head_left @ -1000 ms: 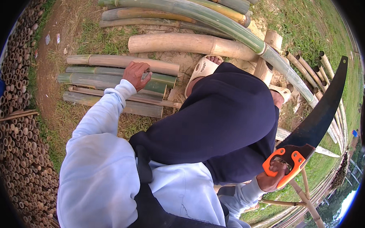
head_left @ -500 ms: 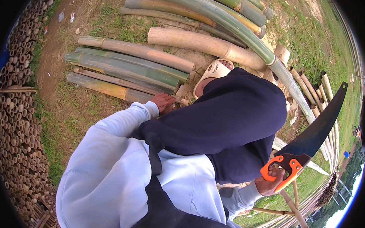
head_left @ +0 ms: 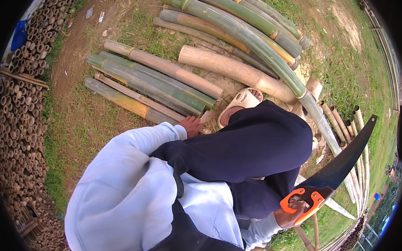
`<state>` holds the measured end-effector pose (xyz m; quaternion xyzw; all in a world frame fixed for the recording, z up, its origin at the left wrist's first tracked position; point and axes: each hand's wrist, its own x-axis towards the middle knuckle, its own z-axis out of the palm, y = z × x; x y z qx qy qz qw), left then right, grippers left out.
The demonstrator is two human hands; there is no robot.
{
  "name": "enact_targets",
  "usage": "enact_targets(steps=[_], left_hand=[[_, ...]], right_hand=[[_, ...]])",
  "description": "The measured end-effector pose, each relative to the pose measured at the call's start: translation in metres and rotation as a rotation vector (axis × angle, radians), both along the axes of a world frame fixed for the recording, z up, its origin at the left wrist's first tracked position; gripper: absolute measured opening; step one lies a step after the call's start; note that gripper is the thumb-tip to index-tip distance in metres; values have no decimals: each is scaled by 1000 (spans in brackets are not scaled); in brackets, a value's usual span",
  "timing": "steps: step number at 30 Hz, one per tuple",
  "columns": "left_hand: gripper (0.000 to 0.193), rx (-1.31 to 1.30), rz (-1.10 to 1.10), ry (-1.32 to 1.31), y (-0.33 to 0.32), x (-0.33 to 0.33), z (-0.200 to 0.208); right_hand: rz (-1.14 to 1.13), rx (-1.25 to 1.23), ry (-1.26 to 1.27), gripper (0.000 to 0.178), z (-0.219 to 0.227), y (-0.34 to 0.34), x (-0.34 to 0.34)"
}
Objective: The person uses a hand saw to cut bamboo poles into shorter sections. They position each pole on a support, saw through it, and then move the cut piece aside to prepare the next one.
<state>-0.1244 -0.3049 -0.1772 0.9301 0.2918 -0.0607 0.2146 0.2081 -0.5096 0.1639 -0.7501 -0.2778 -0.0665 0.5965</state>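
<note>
My right hand (head_left: 291, 213) is closed round the orange handle of a handsaw (head_left: 340, 163). The saw's dark, tapering blade points up and away at the right, clear of the poles. On the left, my left hand (head_left: 191, 126) is bent down over the near end of a thin tan bamboo pole (head_left: 138, 96), its fingers partly hidden. This pole lies among cut bamboo lengths: a green one (head_left: 149, 83) beside it and a yellow-green one (head_left: 127, 104) on its nearer side.
Thick green bamboo poles (head_left: 239, 31) lie across the grass ahead, beside a stout tan bamboo length (head_left: 232, 67). A large stack of bamboo (head_left: 17, 137) fills the left side. Thinner poles (head_left: 358, 131) lie at the right. My sandalled foot (head_left: 241, 105) is beside the cut lengths.
The view has shifted, so the ground and poles appear lower and further right. My left hand stays at the bamboo ends, and the saw stays in my right hand, slightly lower in view.
</note>
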Motion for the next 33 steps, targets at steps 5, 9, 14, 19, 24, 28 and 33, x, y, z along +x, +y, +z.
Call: enact_targets(steps=[5,9,14,19,24,28,33], left_hand=[[24,-77,42,44,13,-14,43],[27,-87,21,-123,40,-20,93],[43,-143,152,-192,71,-27,93],[36,-176,253,-98,84,-9,120],[43,-4,7,-53,86,-15,118],[38,153,32,-262,90,-42,81],[31,115,74,-276,108,-51,57]], right_hand=[[-221,242,298,19,12,29,-16],[-221,205,323,20,2,18,-2],[-141,278,290,13,14,31,3],[-182,276,364,8,20,35,2],[-188,212,313,6,26,17,0],[-179,234,376,7,19,22,-2],[-193,195,379,11,10,7,2]])
